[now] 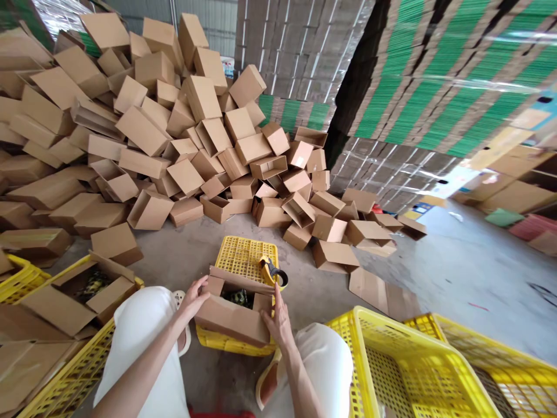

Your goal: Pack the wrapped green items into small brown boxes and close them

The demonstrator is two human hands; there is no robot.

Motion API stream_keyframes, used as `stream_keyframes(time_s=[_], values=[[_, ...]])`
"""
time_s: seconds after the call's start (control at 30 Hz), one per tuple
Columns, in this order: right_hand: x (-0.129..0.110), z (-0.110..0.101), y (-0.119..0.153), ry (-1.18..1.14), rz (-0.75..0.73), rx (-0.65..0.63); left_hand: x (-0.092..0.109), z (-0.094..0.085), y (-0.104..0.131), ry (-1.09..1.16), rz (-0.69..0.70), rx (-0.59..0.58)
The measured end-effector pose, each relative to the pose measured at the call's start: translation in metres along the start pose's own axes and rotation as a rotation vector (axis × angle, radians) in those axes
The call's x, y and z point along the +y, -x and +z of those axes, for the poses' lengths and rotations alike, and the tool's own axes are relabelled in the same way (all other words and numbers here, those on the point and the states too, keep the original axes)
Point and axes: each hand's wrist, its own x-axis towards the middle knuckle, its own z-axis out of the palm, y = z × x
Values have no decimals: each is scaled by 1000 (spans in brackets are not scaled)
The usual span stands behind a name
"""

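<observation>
A small brown cardboard box [232, 313] sat on an upturned yellow crate [246, 255], its top flaps standing open so that dark contents showed inside. It lay level, its long side facing the person's knees. The flaps splayed outward, one to the left, one at the back, one raised at the right.

A box [234, 310] sits on an upturned crate [246, 258] on the floor [456, 273], between the left hand [194, 299] and right hand [278, 322]. A tape dispenser [273, 271] lies on the crate just behind the box. A box heap [165, 133] rises far left; stacked pallets [435, 75] stand far right. Crates [413, 366] sit near right.
</observation>
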Motion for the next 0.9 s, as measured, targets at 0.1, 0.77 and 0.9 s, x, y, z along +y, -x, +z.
stream_keyframes(time_s=[0.1,0.77,0.9], values=[[-13,-13,0,-73,32,-102,-1,2,-1,16,-49,36],[0,6,23,-174,254,-47,9,3,13,-315,0,-20],[9,11,26,-213,219,-97,3,6,8,-260,32,-35]])
